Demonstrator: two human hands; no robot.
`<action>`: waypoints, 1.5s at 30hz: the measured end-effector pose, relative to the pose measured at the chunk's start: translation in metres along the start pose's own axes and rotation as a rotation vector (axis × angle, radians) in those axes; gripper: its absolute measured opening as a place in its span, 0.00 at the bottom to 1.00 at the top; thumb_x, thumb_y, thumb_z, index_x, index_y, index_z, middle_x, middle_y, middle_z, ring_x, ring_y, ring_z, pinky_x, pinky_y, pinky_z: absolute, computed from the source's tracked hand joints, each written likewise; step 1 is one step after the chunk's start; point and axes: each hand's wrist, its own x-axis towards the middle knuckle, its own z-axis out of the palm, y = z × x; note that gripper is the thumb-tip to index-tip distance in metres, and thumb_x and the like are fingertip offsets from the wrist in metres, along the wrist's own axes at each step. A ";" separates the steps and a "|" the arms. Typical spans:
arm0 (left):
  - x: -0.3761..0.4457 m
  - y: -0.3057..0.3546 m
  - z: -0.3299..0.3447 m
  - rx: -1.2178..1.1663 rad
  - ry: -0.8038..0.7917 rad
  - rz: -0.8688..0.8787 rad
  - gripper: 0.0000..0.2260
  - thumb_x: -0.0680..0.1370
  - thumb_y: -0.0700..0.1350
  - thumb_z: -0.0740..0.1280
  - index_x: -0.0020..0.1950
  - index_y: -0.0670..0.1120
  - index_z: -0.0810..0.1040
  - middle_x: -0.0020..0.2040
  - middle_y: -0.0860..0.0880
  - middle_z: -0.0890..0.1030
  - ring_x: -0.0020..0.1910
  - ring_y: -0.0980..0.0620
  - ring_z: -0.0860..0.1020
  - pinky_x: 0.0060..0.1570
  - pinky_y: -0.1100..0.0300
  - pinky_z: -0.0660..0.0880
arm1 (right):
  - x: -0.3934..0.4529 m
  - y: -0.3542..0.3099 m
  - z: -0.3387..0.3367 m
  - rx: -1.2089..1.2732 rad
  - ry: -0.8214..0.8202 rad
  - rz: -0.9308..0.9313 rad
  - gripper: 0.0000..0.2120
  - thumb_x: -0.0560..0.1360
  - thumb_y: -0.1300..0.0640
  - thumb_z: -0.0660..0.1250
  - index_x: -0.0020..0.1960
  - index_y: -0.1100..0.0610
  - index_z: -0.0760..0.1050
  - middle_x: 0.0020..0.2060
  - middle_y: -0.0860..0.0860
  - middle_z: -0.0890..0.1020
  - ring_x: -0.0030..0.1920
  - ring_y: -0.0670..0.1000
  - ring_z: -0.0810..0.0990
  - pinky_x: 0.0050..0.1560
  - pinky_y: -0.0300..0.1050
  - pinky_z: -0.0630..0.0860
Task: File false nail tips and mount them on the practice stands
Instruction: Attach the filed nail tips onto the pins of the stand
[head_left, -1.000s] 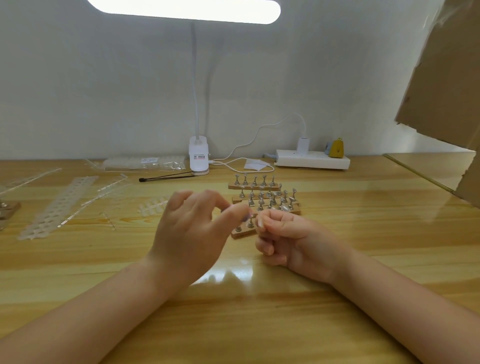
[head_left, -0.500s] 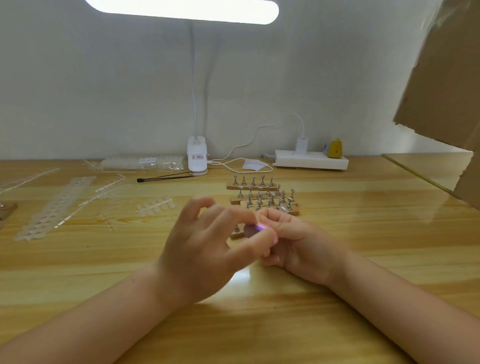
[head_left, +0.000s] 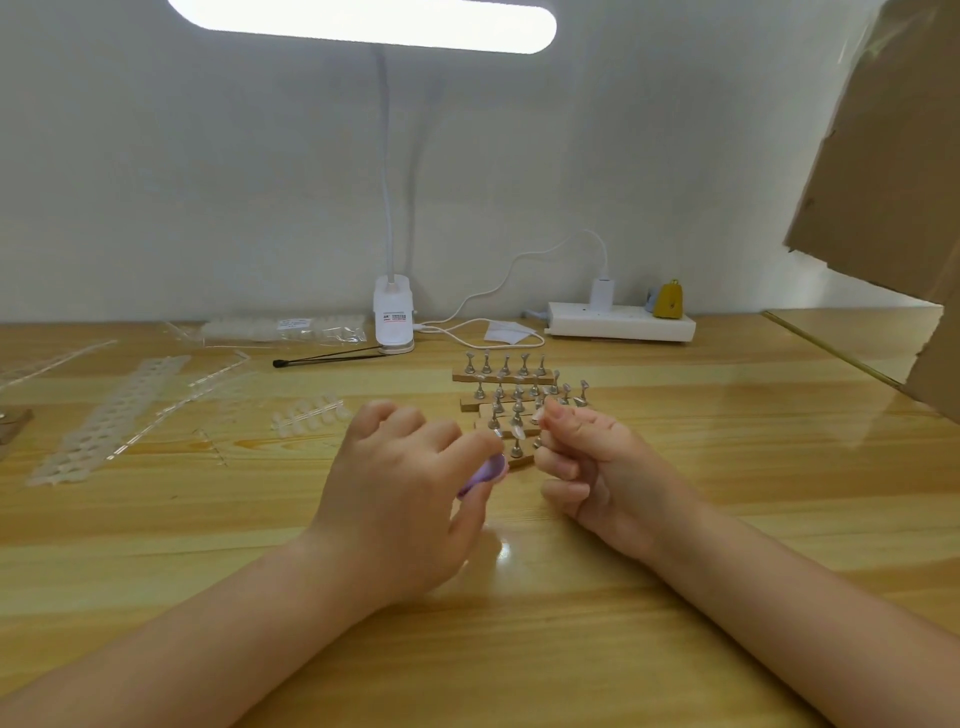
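Wooden practice stands (head_left: 501, 375) with several small metal holders sit in rows at the table's middle. My left hand (head_left: 410, 493) is just in front of them, fingers closed around a purple nail file (head_left: 483, 475) whose end shows by the thumb. To its right, my right hand (head_left: 592, 462) pinches a small clear nail tip (head_left: 540, 414) between thumb and forefinger, close above the nearest stand. A gap of a few centimetres separates the file from the tip. A loose strip of clear nail tips (head_left: 309, 414) lies left of my left hand.
Empty clear tip strips (head_left: 114, 415) lie at the left, a bag of tips (head_left: 283, 328) at the back. A clip lamp base (head_left: 393, 322), black tweezers (head_left: 327, 357), a white power strip (head_left: 621, 321) and its cable line the wall. Cardboard (head_left: 893, 171) hangs at right.
My left hand has drawn back toward me and down, so the purple file has come away from the tip held in my right hand. The right hand has stayed nearly still.
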 end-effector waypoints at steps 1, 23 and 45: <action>-0.001 0.002 0.000 -0.028 -0.033 -0.020 0.13 0.74 0.55 0.61 0.53 0.53 0.81 0.37 0.56 0.80 0.37 0.48 0.77 0.49 0.50 0.70 | 0.000 0.000 -0.001 -0.009 0.003 0.000 0.07 0.70 0.55 0.69 0.39 0.59 0.76 0.25 0.48 0.67 0.25 0.44 0.65 0.20 0.33 0.63; -0.001 -0.008 0.012 -0.357 0.036 -0.428 0.06 0.77 0.49 0.67 0.53 0.51 0.76 0.44 0.61 0.77 0.48 0.54 0.77 0.52 0.57 0.65 | -0.004 0.004 0.006 -0.409 0.157 -0.143 0.16 0.73 0.46 0.69 0.31 0.54 0.77 0.22 0.48 0.66 0.25 0.48 0.66 0.26 0.39 0.64; -0.002 -0.011 0.023 -0.555 -0.190 -0.540 0.03 0.80 0.50 0.60 0.53 0.55 0.70 0.46 0.58 0.83 0.53 0.53 0.78 0.59 0.50 0.70 | -0.003 0.015 0.002 -1.775 0.387 -0.412 0.12 0.76 0.47 0.62 0.41 0.50 0.82 0.31 0.45 0.79 0.35 0.47 0.76 0.31 0.41 0.68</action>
